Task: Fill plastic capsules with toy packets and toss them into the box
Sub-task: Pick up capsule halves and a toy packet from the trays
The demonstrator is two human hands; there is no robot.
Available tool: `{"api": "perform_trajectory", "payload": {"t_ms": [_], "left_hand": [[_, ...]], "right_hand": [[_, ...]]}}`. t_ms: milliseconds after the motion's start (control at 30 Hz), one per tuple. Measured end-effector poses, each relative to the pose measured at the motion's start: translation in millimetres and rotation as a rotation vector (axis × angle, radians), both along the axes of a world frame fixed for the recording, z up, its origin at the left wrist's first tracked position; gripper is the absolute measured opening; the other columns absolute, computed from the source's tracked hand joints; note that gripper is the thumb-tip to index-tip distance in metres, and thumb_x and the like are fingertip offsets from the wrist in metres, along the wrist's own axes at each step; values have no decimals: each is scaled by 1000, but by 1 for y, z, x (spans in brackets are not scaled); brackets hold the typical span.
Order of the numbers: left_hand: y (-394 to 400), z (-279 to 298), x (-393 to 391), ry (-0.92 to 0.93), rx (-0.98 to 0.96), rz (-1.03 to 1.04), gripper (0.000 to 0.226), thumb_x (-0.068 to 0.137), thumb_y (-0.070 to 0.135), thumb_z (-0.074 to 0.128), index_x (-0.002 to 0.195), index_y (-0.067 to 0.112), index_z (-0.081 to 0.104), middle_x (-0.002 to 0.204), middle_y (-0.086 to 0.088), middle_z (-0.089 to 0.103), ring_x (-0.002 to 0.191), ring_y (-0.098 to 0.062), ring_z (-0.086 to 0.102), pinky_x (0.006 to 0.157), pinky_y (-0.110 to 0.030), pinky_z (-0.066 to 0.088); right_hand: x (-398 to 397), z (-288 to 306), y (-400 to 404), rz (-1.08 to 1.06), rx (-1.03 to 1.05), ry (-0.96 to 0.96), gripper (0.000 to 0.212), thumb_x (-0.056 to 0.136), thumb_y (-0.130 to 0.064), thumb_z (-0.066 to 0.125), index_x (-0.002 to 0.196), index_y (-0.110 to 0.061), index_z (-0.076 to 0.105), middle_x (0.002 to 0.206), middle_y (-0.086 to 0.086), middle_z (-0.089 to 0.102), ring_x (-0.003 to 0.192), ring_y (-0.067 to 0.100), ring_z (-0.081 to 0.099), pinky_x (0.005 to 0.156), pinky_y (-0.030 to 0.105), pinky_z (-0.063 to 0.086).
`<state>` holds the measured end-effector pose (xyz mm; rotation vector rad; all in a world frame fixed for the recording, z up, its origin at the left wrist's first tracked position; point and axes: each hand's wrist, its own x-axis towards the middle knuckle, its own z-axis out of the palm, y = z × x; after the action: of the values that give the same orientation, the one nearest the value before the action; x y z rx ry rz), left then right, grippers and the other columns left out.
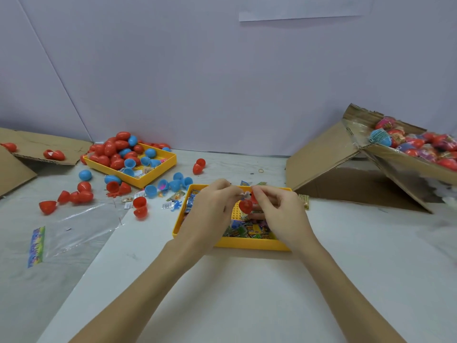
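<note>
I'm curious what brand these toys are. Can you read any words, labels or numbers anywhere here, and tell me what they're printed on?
No text here can be read.
Toy packets in the near yellow tray: bright print, too blurred to read.
Small white packets loose on the table: dark marks, too small.
Colourful strip on the clear plastic bag: pattern only, illegible.
Filled capsules in the cardboard box: printed wrappers, blurred.

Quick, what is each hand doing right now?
Left hand: pinches a small toy packet.
Right hand: holds a red capsule.
</note>
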<state>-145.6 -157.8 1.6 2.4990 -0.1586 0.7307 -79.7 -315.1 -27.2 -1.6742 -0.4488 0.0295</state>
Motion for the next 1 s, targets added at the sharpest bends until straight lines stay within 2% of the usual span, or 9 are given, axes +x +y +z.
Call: {"api": "perform_trajectory", "payload": {"t_ms": [167, 267, 433, 567, 633, 733, 833, 933, 1000], "left_hand": [[2, 1, 2, 24, 42, -13, 17, 99, 11, 65, 109, 10, 79, 98, -7, 66, 81, -17, 57, 72, -27, 47], [0, -1, 2, 36, 180, -24, 22, 96, 2, 67, 113, 11, 78, 101, -8, 65, 86, -21, 61, 71, -26, 47], [-2, -3, 4, 109, 376, -19, 31, 87, -6, 70, 114, 9, 71, 109, -8, 57, 100, -20, 53, 77, -31, 52], [-3, -5, 4, 94, 410, -31, 33, 78, -11, 76, 108, 4, 73, 108, -13, 60, 101, -25, 56, 74, -37, 56], [-2, -6, 6, 87, 400, -51, 31, 83, -10, 73, 112, 4, 73, 114, -13, 59, 106, -25, 55, 79, -35, 55], [-1, -5, 9, 95, 320, -89, 25, 95, -2, 65, 118, 6, 72, 120, -9, 58, 110, -20, 52, 85, -24, 45], [1, 4, 8, 119, 118, -77, 20, 97, 10, 67, 115, 11, 77, 110, -5, 63, 95, -16, 61, 81, -25, 52], [7, 8, 7, 158, -64, -82, 18, 93, 18, 73, 110, 15, 79, 101, 1, 65, 80, -6, 65, 74, -14, 53], [9, 8, 6, 182, -152, -74, 19, 92, 21, 74, 110, 17, 79, 102, 2, 66, 80, -4, 66, 75, -11, 53]], "right_hand": [[2, 0, 1, 11, 19, 50, 22, 102, -25, 63, 115, -13, 76, 89, -2, 79, 83, 17, 78, 74, 41, 66], [1, 1, 1, 17, 28, 71, 19, 101, -24, 66, 113, -15, 76, 88, -1, 79, 82, 18, 78, 75, 42, 65], [0, 2, -1, 55, 52, 77, 19, 96, -18, 72, 112, -8, 76, 94, 6, 79, 87, 19, 78, 76, 40, 65], [0, 4, -3, 74, 58, 98, 16, 95, -15, 73, 109, -8, 76, 96, 11, 78, 83, 20, 78, 67, 27, 62], [0, 5, -2, 72, 66, 120, 14, 96, -15, 72, 107, -9, 76, 93, 10, 78, 80, 21, 79, 60, 21, 59], [0, 3, -1, 78, 75, 119, 13, 96, -14, 72, 106, -7, 75, 88, 9, 78, 82, 22, 78, 70, 33, 64], [0, 1, -1, 68, 47, 95, 13, 95, -15, 72, 106, -7, 75, 90, 12, 77, 80, 23, 78, 75, 40, 65], [-1, 1, -1, 44, 6, 66, 14, 94, -19, 75, 103, -9, 76, 92, 13, 76, 75, 22, 78, 72, 37, 65], [-2, 1, -1, 23, -9, 59, 14, 93, -22, 76, 100, -11, 76, 90, 11, 76, 69, 20, 78, 63, 26, 62]]}}
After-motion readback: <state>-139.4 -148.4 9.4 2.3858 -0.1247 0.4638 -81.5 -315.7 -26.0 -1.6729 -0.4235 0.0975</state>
